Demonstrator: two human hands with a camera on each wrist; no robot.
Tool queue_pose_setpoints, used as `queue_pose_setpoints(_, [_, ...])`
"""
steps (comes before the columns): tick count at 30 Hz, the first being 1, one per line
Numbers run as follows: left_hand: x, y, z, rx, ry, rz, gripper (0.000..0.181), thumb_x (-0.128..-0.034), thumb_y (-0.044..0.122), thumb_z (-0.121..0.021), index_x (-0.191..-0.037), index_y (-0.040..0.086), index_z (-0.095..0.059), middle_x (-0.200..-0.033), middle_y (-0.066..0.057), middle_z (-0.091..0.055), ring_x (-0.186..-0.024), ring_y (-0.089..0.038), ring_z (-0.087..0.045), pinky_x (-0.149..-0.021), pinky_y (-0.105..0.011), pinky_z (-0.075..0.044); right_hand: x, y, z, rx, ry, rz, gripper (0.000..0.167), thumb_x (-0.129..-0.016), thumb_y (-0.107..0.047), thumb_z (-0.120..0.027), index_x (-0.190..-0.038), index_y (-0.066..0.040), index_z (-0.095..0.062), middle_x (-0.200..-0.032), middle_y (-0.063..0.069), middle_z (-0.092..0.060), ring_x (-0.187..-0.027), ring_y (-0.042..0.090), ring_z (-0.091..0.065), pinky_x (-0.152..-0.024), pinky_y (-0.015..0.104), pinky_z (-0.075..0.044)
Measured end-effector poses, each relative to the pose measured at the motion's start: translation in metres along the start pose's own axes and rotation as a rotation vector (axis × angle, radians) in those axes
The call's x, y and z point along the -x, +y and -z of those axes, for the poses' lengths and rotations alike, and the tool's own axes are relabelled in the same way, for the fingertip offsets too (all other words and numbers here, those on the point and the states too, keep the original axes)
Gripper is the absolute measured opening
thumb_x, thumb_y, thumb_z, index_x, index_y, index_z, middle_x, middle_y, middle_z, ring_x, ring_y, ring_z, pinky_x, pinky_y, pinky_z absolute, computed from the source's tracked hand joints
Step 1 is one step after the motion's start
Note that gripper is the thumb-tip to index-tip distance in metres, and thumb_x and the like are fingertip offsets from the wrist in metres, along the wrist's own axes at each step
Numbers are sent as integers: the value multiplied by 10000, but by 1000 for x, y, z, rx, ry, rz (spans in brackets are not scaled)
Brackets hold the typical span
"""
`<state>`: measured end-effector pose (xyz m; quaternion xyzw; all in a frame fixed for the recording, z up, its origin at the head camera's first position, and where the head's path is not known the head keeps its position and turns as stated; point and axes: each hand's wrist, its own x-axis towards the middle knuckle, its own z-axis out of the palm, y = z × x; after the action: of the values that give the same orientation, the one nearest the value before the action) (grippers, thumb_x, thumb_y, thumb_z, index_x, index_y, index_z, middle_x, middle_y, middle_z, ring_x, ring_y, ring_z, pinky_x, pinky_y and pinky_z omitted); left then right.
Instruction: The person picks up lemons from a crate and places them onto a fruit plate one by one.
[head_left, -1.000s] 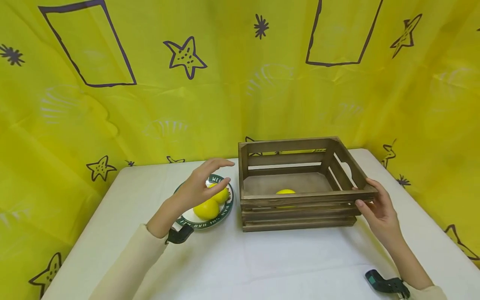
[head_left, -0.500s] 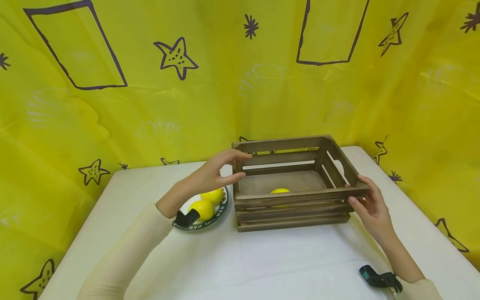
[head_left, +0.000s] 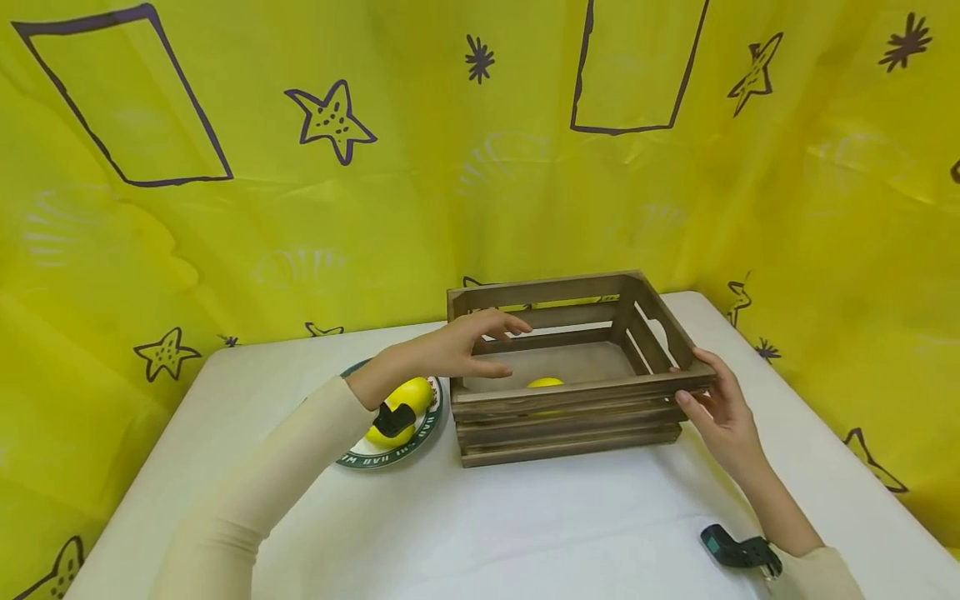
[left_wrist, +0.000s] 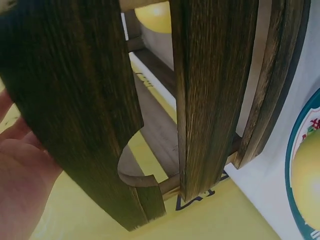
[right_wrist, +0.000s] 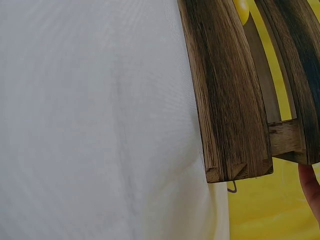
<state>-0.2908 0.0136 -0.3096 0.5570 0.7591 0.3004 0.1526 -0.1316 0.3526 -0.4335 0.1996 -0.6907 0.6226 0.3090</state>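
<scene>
A brown slatted wooden crate [head_left: 577, 406] stands on the table with a lemon [head_left: 545, 382] inside, partly hidden by the front slats. Over the crate's left end reaches my left hand [head_left: 474, 346], fingers extended and holding nothing. In the left wrist view that hand [left_wrist: 22, 170] is beyond the crate's end panel [left_wrist: 75, 100], which has a cut-out handle. My right hand [head_left: 723, 412] grips the crate's front right corner, thumb in front. Left of the crate, a green-rimmed plate [head_left: 433, 421] bears two lemons [head_left: 413, 395], partly covered by my left wrist and its black wrist device.
The white-covered table [head_left: 525, 517] carries the crate and plate side by side near its back edge. Behind and beside it hangs a yellow curtain [head_left: 405, 217] with dark star drawings. A black device [head_left: 742, 550] sits on my right wrist.
My left hand has moved right, from above the plate to over the crate's left end. My right hand keeps its grip on the corner. The view has shifted slightly to the right.
</scene>
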Motion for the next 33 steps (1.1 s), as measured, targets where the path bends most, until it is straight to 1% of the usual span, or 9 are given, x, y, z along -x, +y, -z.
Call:
queue_pose_setpoints(3, [-9, 0, 1, -29, -34, -1, 544, -919, 151, -685, -1403, 55, -455, -1386, -119, -476, -1228, -256, -529, -1012, -357, -465, 1, -1, 1, 17, 5, 4, 686, -834, 298, -439, -1460, 38, -335, -1301, 4, -547, -1168, 37, -554, -926, 149, -416])
queue_pose_setpoints(6, [-17, 2, 5, -62, -51, 5, 530, -913, 166, -695, -1388, 71, -480, -1365, -107, -505, -1218, -238, -542, -978, -341, -484, 1, 0, 2, 27, 6, 9, 683, -835, 297, -434, -1459, 39, -335, -1295, -2, -556, -1163, 39, -552, -923, 152, -413])
queue_pose_setpoints(9, [-24, 5, 11, -72, -70, 9, 505, -912, 167, -696, -1368, 67, -503, -1358, -108, -521, -1231, -244, -541, -992, -351, -480, 1, 0, 2, 35, 7, 5, 683, -835, 294, -439, -1459, 35, -339, -1297, 2, -554, -1162, 37, -553, -919, 153, -417])
queue_pose_setpoints(15, [-38, 14, 25, -50, -80, 3, 470, -912, 135, -690, -1333, 9, -523, -1356, -150, -531, -1236, -311, -522, -1006, -351, -473, 1, 1, 2, 29, 1, 0, 690, -832, 296, -446, -1460, 32, -338, -1316, 14, -540, -1178, 37, -548, -918, 162, -417])
queue_pose_setpoints(20, [-50, 19, 33, -27, -96, 27, 484, -928, 150, -669, -1362, 24, -495, -1382, -136, -511, -1257, -282, -509, -1023, -412, -449, 0, 1, 2, 9, 3, 9, 693, -829, 305, -442, -1458, 32, -342, -1323, 18, -533, -1192, 44, -548, -921, 167, -419])
queue_pose_setpoints(24, [-59, 20, 34, -15, -112, 31, 492, -926, 158, -673, -1370, 44, -493, -1400, -113, -499, -1268, -264, -510, -1043, -434, -431, 0, 1, 1, 14, -2, 9, 697, -828, 303, -446, -1459, 26, -345, -1321, 9, -536, -1185, 42, -548, -917, 169, -419])
queue_pose_setpoints(28, [-69, 21, 31, 4, -110, 31, 488, -926, 162, -676, -1370, 61, -499, -1399, -82, -509, -1272, -239, -503, -1060, -364, -418, 0, 2, 2, 32, -9, 14, 696, -824, 306, -443, -1456, 33, -344, -1296, 6, -565, -1166, 43, -548, -911, 167, -419])
queue_pose_setpoints(29, [-71, 22, 30, 17, -103, 28, 483, -927, 159, -675, -1367, 61, -501, -1396, -79, -515, -1270, -233, -503, -1058, -348, -419, 0, 2, 2, 36, -9, 18, 696, -822, 308, -442, -1455, 36, -344, -1286, 8, -575, -1163, 44, -549, -910, 166, -420])
queue_pose_setpoints(33, [-83, 22, 26, 120, -80, -4, 467, -925, 108, -666, -1354, 22, -503, -1379, -99, -531, -1265, -224, -513, -1051, -358, -436, 1, 2, 4, 44, -11, 27, 695, -820, 308, -443, -1453, 39, -342, -1273, 2, -587, -1167, 46, -550, -913, 167, -420])
